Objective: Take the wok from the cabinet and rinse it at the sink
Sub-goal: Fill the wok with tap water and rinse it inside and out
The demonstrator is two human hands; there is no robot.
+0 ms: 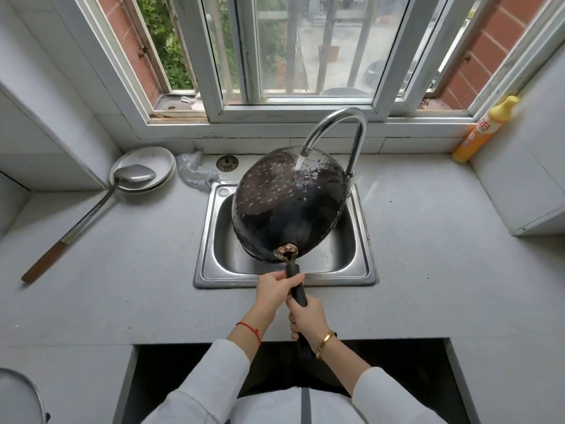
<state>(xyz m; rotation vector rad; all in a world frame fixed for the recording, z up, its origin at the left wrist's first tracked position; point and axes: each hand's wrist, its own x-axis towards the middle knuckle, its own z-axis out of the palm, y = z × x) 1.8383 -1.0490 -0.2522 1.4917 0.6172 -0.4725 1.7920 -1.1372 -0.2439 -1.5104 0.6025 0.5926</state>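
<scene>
The black wok (pixel 287 206) is turned bottom-up and tilted over the steel sink (pixel 208 270). Water runs from the curved chrome faucet (pixel 339 130) onto the wok's dark underside, and droplets spread across it. My left hand (pixel 273 290) grips the black handle close to the wok. Lower on the same handle, my right hand (pixel 307 319) grips near the end. Both hands are over the counter's front edge, just in front of the sink.
A long ladle (pixel 88 215) with a wooden grip lies on the left counter, its bowl resting on stacked white plates (pixel 143 166). A metal scouring pad (pixel 195 171) sits behind the sink. A yellow detergent bottle (pixel 483 130) stands at the right.
</scene>
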